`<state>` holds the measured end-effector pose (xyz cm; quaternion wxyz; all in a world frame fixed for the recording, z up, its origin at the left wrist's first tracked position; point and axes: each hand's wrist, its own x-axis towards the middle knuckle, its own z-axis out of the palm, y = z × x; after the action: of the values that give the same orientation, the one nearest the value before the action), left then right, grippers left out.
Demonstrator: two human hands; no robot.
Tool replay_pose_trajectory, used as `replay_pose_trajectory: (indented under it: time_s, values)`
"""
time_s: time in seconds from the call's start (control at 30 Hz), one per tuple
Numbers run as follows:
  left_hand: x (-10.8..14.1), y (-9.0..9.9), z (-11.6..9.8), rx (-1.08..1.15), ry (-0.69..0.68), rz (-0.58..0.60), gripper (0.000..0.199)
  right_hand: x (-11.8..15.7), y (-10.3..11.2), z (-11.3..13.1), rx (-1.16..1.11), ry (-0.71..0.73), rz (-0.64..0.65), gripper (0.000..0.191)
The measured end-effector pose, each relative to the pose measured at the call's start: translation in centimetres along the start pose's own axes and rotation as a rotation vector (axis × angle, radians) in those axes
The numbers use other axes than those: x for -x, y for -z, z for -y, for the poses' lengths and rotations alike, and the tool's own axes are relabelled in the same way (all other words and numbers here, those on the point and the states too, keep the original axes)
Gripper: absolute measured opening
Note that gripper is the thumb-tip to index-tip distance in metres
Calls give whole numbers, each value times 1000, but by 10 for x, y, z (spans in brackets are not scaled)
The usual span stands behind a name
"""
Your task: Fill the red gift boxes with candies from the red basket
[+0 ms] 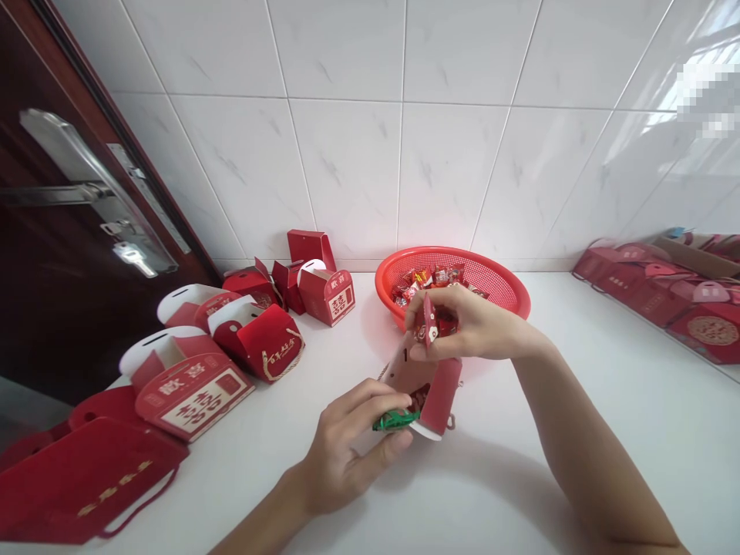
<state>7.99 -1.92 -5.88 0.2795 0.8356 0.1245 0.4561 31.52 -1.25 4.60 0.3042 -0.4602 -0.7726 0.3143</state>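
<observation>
An open red gift box (444, 393) with a pale inside stands on the white counter between my hands, with something dark red inside it. My left hand (361, 435) is at the box's near left side, its fingers and thumb closed on a green-wrapped candy (396, 419). Above the far side of the box, my right hand (462, 324) pinches a red-wrapped candy (428, 322) with a white flower print. Just behind, a red plastic basket (509, 285) holds many wrapped candies (442, 275), partly hidden by my right hand.
Several red gift boxes (271, 339) stand on the counter (578, 432) at the left, some with open tops. A dark door (63, 254) with keys in its lock is beyond them. More red boxes (659, 297) are at the far right. The tiled wall (347, 169) closes off the back.
</observation>
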Motion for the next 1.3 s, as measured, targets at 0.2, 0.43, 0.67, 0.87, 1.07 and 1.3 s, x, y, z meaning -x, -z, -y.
replay_pose_trajectory:
  time_s: [0.2,0.43,0.67,0.87,1.07,1.3]
  values:
    - [-1,-1,1,-11,-35,-35,16,5,-6,15,193,-53,97,16]
    - [-1,0,1,-57,-53,-100,14,8,-13,21,520,-89,231,26]
    - [-3,9,3,-148,-31,-238,11,4,-14,13,689,-189,212,41]
    - [-2,7,3,-181,-96,-205,14,10,-9,16,643,-192,368,35]
    - [-4,7,2,-190,-102,-205,15,15,-8,21,619,-239,404,26]
    - [-4,8,0,-196,-94,-201,16,14,-10,22,355,-3,284,31]
